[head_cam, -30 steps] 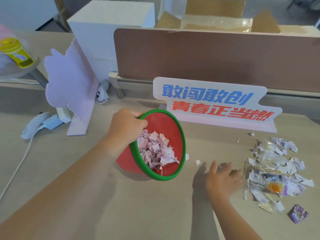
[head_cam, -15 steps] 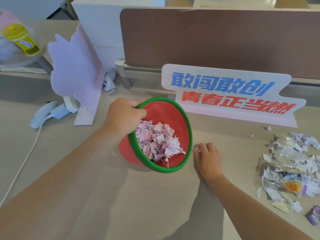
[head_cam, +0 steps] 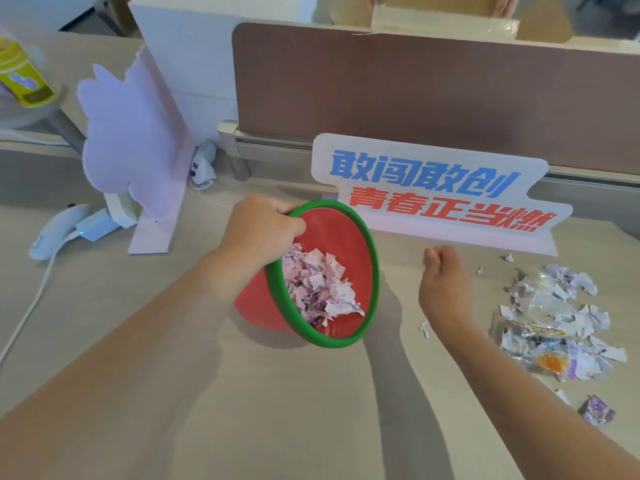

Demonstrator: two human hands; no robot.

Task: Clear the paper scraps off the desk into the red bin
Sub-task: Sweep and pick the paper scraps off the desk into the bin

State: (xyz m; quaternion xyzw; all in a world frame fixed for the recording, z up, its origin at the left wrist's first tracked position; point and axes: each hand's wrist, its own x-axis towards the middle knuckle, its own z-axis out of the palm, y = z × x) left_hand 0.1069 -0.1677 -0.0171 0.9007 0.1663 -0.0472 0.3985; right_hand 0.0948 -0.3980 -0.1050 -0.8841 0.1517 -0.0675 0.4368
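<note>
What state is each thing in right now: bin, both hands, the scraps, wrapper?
Bin: tilted toward the right hand, part filled with scraps.
Left hand: gripping the bin's rim.
Right hand: above the desk, fingers curled; whether it holds anything cannot be told.
Scraps in bin: crumpled, piled low.
Scrap pile: loose on the desk, right of the right hand.
Wrapper: flat, among the pile.
Small scrap: alone by the right wrist.

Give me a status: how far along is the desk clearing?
Partway. Done: the red bin already holds a heap of torn paper. In hand: the left hand tips the bin by its green rim; the right hand is curled beside it, contents not visible. Left: a big pile of scraps mixed with a clear wrapper on the desk, plus a stray bit near the right wrist.
</note>
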